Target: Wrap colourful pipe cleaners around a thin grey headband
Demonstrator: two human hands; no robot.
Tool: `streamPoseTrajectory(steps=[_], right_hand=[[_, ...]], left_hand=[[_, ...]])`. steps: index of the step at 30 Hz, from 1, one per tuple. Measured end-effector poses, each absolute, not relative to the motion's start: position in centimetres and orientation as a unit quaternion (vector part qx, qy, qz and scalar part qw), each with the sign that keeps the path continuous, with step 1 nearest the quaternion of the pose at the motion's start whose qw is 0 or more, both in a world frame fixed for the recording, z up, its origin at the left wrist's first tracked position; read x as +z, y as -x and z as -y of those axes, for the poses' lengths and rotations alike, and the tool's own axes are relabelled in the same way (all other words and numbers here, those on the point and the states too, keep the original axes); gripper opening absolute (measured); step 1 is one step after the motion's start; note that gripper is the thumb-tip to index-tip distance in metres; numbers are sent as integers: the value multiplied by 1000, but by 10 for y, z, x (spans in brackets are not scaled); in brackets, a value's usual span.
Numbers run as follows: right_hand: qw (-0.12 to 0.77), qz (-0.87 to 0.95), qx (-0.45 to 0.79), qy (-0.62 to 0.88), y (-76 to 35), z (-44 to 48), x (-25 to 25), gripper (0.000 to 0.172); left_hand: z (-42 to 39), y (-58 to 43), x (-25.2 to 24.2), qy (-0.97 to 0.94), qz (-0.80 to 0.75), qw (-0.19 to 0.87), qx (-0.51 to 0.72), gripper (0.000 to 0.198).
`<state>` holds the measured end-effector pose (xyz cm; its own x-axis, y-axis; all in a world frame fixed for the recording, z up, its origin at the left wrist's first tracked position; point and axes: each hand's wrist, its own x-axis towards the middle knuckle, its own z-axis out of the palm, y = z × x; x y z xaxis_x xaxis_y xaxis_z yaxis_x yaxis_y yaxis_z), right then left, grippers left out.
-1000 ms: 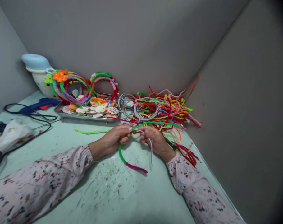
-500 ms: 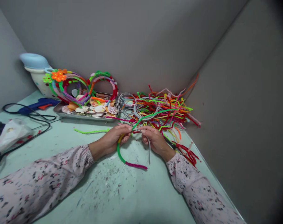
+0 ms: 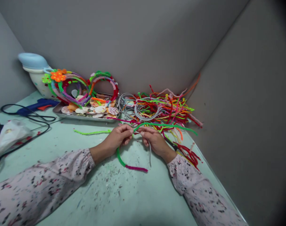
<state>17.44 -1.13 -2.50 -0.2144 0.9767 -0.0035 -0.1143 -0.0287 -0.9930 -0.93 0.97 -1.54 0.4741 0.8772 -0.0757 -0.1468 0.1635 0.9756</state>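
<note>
Between my hands is a curved grey wire point(image 3: 150, 153), partly covered in fuzzy stem. My left hand point(image 3: 121, 138) is closed on the covered part, whose green and magenta end point(image 3: 136, 168) hangs below it. My right hand point(image 3: 154, 140) pinches the bare wire, which curves down from its fingers. A loose green pipe cleaner point(image 3: 166, 125) starts at the left fingertips and stretches right, over my right hand. The fingertips of both hands are close together.
Behind lie a tangled heap of pipe cleaners point(image 3: 173, 108) and coiled wire point(image 3: 147, 117). A metal tray point(image 3: 86, 118) holds shells and decorated headbands. A blue glue gun point(image 3: 36, 106), black cable point(image 3: 27, 150) and white container point(image 3: 40, 81) are left.
The loose green pipe cleaner has swung down and to the right, from slanting upward to lying nearly level above my right hand. Both hands stay almost in place.
</note>
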Motion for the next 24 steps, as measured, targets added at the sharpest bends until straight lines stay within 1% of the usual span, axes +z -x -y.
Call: streamPoseTrajectory(steps=[4,9,15,24], right_hand=[[462,514,583,426,-174,10,-26,21],[459,517,580,432,-173,8,-27,23],[460,510,584,432,-173,8,-27,24],[460,509,582,435,-172,11,-25,26]], left_hand=[[-7,9,-12,-547,-356,658,376,17],[-7,9,-12,-542,-348,663,380,15],[-8,10,-15,-543,-358,657,381,19],[-8,10,-17,-559,-363,646,372,15]])
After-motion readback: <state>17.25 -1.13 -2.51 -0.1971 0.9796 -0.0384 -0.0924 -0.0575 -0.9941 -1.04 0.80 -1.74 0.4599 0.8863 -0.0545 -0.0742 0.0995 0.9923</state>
